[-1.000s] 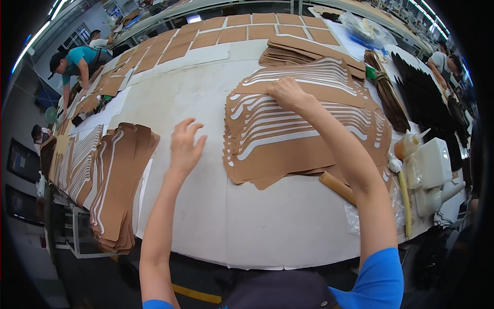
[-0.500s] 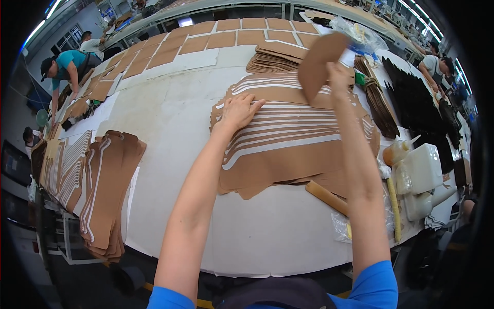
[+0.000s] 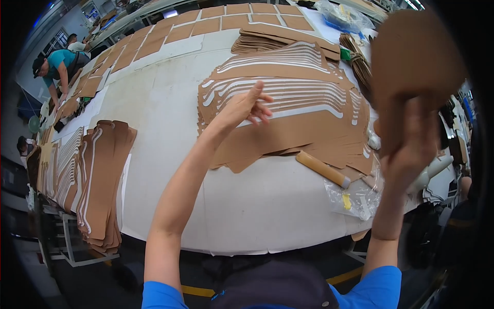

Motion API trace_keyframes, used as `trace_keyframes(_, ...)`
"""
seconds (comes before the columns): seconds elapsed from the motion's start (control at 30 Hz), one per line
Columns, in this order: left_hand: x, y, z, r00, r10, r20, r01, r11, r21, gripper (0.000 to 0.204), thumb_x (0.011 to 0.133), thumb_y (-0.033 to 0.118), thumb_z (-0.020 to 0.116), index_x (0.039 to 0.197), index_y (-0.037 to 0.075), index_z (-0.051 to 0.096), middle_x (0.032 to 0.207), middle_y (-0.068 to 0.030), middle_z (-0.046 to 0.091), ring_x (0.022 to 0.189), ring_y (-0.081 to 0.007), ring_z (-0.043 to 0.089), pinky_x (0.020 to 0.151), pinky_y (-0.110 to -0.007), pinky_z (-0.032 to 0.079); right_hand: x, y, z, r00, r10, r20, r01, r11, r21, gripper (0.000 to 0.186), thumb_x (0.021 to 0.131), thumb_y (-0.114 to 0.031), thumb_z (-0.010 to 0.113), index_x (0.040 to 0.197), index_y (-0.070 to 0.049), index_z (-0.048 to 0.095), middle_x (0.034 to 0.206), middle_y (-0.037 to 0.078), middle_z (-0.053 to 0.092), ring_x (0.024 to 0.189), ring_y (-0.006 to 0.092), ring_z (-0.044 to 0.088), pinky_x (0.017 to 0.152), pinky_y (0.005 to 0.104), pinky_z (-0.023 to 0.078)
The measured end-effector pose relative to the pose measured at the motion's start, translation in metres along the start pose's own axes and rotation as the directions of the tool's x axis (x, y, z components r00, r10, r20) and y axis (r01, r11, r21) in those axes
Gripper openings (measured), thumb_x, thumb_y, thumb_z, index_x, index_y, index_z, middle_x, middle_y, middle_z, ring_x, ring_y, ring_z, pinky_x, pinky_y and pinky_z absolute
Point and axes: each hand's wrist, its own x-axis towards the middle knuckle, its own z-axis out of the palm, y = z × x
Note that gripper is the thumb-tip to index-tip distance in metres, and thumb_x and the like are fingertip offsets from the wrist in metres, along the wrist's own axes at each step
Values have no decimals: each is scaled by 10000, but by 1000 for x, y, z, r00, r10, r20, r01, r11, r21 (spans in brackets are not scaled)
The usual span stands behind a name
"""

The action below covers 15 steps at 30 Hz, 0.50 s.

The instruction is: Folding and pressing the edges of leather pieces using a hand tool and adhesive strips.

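My right hand (image 3: 409, 154) is raised at the right, its fingers closed on a flat brown cut piece (image 3: 417, 56) with rounded edges. The piece hangs close to the camera and hides part of the table's right side. Above a fanned layer of brown cut pieces (image 3: 288, 131), my left hand (image 3: 248, 107) hovers with fingers apart and nothing in them. White strips run along the overlapping edges of that layer. A tan cylindrical stick (image 3: 321, 168) with a grey end lies at its front edge.
Another fan of brown pieces (image 3: 103, 180) overhangs the table's left edge. Behind the layer is a stack of brown pieces (image 3: 278, 41); rows of brown rectangles (image 3: 206, 27) line the far side. A plastic bag (image 3: 355, 198) lies front right. A co-worker (image 3: 62, 67) leans over the far left.
My right hand has swung right and toward me with the brown piece. My left hand has lifted off the fanned pieces and turned, fingers loosened. The view has shifted slightly.
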Motion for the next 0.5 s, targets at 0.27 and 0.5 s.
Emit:
trace_keyframes(0.27, -163, -17, -77, 613, -194, 766, 415, 904, -104, 681, 1062, 411, 683, 1593, 36, 480, 984, -64, 782, 879, -73, 679, 815, -241, 551, -197, -144, 65, 465, -675, 572, 470, 736, 487, 454, 877, -329, 741, 1134, 45, 711, 943, 109, 644, 857, 231, 665, 701, 350, 506)
trace_keyframes(0.5, -246, -8, -73, 741, -425, 520, 307, 903, 301, 519, 929, 94, 784, 1427, 67, 639, 963, -145, 774, 927, -166, 730, 867, -333, 579, -202, -87, 130, 462, -398, 792, 99, 911, 400, 484, 909, -440, 795, 1210, -77, 688, 1169, 112, 656, 1146, 321, 608, 1005, 472, 411)
